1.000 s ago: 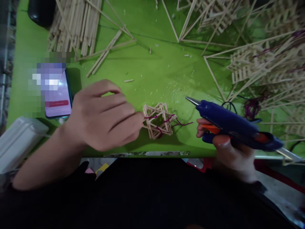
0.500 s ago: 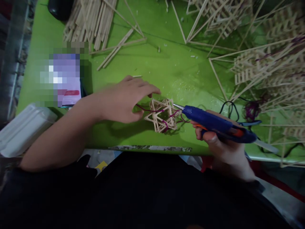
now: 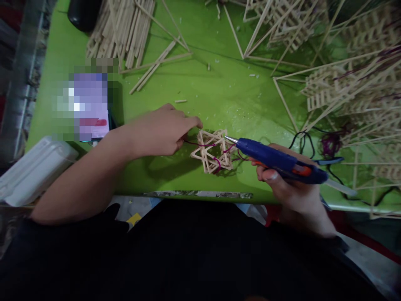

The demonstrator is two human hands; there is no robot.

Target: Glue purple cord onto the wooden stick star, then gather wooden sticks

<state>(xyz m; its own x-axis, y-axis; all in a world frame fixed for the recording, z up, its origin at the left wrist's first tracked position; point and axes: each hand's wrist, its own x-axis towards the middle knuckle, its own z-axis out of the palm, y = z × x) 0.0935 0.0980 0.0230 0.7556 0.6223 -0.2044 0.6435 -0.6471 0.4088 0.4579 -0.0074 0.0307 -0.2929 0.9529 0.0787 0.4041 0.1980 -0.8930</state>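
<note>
The right hand [image 3: 290, 188] has its grip closed around the glue gun [image 3: 266, 155], its nozzle [image 3: 232, 139] at or just above a corner of the star [image 3: 204, 154], on the desk [image 3: 225, 96] between both hands. The left hand [image 3: 163, 130] looks pinched on the thread [image 3: 200, 144]; a small tug could shift the star, so hot glue could miss.

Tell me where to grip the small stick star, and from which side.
Pinch the star by its left corner, probably best from the left: that corner juts leftward, near the left hand, while the nozzle of the glue gun is at the upper right.
</note>
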